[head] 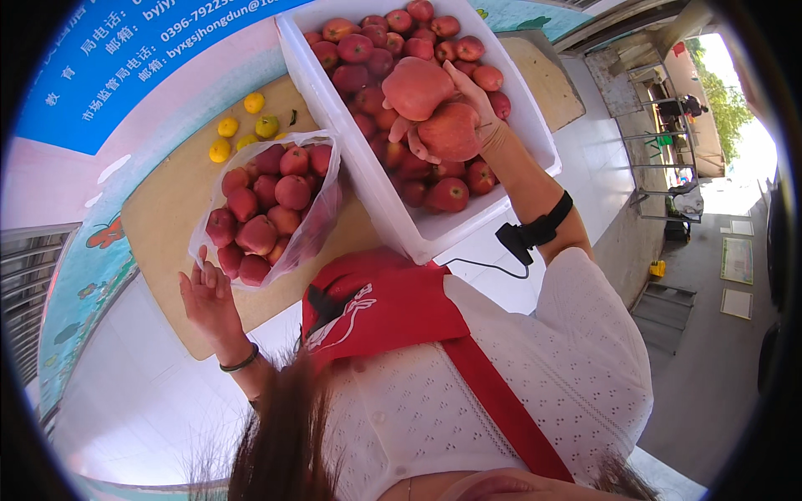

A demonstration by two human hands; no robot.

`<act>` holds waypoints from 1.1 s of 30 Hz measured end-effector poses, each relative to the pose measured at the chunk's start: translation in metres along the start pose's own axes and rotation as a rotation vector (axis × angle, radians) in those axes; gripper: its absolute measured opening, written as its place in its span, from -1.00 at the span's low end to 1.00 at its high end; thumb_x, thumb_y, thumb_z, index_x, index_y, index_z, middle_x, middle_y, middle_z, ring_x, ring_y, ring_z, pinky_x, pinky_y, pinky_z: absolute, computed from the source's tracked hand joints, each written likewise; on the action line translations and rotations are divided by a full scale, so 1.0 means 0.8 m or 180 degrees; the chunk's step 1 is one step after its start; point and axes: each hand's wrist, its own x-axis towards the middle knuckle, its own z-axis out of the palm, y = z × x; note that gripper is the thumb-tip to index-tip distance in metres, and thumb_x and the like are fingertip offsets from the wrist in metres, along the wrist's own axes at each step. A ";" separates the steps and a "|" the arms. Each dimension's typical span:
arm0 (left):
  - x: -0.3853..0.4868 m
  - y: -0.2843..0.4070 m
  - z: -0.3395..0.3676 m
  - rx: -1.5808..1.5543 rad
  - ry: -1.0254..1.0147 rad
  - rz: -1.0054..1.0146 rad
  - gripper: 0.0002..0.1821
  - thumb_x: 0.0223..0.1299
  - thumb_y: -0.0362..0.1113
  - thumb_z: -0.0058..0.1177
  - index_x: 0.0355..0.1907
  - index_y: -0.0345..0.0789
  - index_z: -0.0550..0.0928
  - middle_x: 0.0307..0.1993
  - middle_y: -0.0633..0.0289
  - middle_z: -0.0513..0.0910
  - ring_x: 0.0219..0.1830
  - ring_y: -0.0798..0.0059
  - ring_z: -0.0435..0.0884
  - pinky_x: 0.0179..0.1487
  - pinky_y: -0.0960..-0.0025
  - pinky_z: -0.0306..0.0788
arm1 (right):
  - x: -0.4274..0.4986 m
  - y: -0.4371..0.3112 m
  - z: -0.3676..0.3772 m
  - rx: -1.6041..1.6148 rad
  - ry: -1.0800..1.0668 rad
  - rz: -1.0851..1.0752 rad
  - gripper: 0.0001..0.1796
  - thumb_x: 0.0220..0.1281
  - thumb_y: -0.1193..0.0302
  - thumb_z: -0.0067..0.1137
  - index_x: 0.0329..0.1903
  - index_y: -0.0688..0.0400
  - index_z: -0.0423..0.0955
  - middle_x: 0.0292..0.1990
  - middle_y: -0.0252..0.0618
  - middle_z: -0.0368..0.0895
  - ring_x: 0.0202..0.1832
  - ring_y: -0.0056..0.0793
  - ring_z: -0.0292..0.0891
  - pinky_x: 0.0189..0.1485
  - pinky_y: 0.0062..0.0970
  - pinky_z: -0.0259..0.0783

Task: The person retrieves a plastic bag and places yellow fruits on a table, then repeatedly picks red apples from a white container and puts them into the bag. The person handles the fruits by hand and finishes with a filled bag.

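My right hand (481,111), palm up, holds two large red apples side by side, one apple (418,87) farther out and another apple (448,133) nearer. Both are above a white foam box (391,213) in which many red apples (451,194) lie piled. My left hand (212,304) is at the near left rim of a thin clear plastic bag (316,232), the rim caught at its bent fingers. The bag stands wide at the mouth, and several red apples (257,235) fill it.
Bag and box rest on a tan board (169,213) over a white tiled surface (125,388). Several yellow-green citrus fruits (227,128) lie behind the bag. A blue sign (113,75) bearing writing is on the wall. A metal rack (664,138) stands far right.
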 end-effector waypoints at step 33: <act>-0.030 0.007 0.010 0.0186 0.0107 0.0206 -0.27 0.53 0.09 -0.25 0.31 -0.63 0.31 -0.41 0.39 0.26 -0.41 0.63 0.18 -0.27 0.53 0.12 | 0.164 0.263 0.101 -0.5736 0.0600 0.0062 -0.13 0.21 -0.04 0.24 0.43 0.18 0.20 0.43 0.12 0.12 0.40 0.19 0.16 0.21 0.01 0.44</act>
